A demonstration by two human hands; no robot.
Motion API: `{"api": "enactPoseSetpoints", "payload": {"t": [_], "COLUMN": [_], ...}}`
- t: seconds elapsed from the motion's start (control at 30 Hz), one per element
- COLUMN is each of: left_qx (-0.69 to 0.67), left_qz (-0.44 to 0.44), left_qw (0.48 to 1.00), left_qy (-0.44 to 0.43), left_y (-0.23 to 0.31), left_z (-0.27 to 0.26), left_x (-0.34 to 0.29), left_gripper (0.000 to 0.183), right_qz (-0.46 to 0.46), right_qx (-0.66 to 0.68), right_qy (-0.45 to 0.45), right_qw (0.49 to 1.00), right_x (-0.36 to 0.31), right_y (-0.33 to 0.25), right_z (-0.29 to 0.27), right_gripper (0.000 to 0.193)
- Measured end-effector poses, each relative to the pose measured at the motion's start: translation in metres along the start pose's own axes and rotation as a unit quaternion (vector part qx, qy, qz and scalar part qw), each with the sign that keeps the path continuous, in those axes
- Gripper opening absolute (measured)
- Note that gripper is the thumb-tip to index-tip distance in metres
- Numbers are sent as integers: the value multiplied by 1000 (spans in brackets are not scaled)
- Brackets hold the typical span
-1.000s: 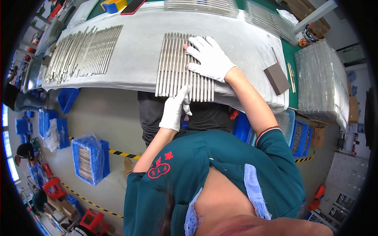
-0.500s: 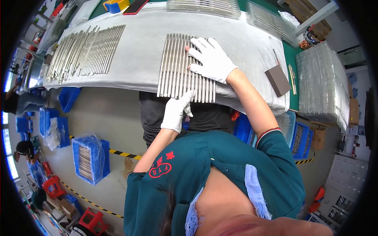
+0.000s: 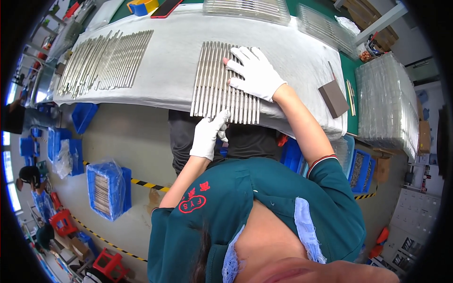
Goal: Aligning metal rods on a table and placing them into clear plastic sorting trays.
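Note:
A row of slim silvery metal rods (image 3: 207, 80) lies side by side on the white cloth, their near ends reaching past the table's front edge. My right hand (image 3: 257, 75), in a white glove with some bare fingertips, rests flat on the right part of this row, fingers spread. At the near ends is my left hand (image 3: 205, 137), also gloved. Its thumb and fingers close on a rod end around the middle of the row; the exact grip is partly hidden. Farther left on the cloth lies a second, uneven batch of rods (image 3: 106, 61).
A dark brown block (image 3: 333, 98) lies at the table's right. Clear plastic trays (image 3: 245, 10) line the far edge, near a phone (image 3: 166, 8) and a yellow-blue tape roll (image 3: 142, 6). Stacked wrapped trays (image 3: 387, 101) stand at right. A blue crate (image 3: 109, 191) of rods sits on the floor.
My left hand has shifted slightly left along the near rod ends. My right hand stays flat on the rods. The whole view has moved a little.

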State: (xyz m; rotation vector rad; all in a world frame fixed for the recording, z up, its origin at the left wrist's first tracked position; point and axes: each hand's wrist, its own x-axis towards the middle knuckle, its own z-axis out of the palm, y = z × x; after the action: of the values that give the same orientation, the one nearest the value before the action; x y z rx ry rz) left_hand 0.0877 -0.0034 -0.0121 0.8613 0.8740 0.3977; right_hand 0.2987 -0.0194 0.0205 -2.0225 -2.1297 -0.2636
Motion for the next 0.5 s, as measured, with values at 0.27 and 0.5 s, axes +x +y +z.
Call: {"api": "enactPoseSetpoints", "payload": {"t": [0.27, 0.5], "left_qx": [27, -24], "left_qz": [6, 17], "left_qw": [1000, 1000], "left_qy": [10, 4], "left_y": [4, 5], "left_z": [0, 0], "left_x": [-3, 3], "left_gripper": [22, 20], "right_qz": [-19, -21], "right_qx": [-7, -9], "right_qy": [22, 24], "right_qw": [1000, 999], "right_x": [-1, 0], "right_y": [2, 2], "right_z": [4, 5], "right_gripper": [51, 50]}}
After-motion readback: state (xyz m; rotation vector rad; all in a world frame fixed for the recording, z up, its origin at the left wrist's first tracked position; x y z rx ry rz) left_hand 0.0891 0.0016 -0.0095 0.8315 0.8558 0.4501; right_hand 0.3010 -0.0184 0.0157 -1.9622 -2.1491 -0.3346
